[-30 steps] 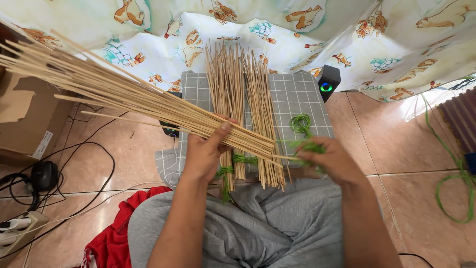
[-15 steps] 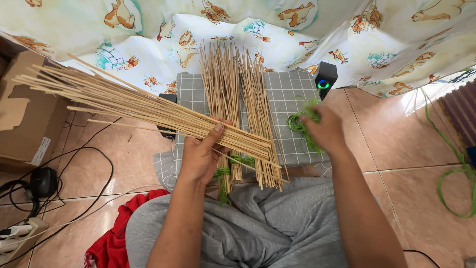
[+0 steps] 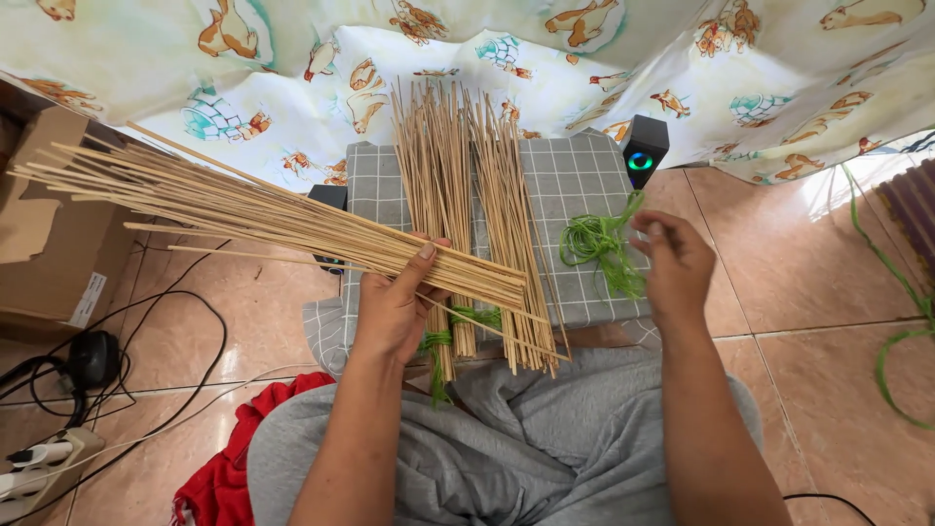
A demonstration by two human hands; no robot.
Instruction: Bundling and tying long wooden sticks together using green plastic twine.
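My left hand [image 3: 397,310] grips a loose bundle of thin bamboo sticks [image 3: 243,212] that fans out to the left over the floor. My right hand [image 3: 674,265] pinches a strand from a tangle of green raffia strings [image 3: 594,244] lying on the grey checked cloth [image 3: 575,185]. Two tied stick bundles [image 3: 467,195] lie lengthwise on that cloth between my hands, bound near my lap with green ties [image 3: 458,331].
A small black speaker [image 3: 644,148] with a green light stands behind the cloth. A cardboard box [image 3: 44,224] sits at the left, with black cables, a plug [image 3: 93,358] and a power strip [image 3: 39,466]. Red fabric [image 3: 229,468] lies by my knee. Green string [image 3: 901,341] trails at the right.
My right hand has moved from beside the tied bundles near my lap out to the green strings and taken hold of them. The loose bundle has tilted slightly in my left hand.
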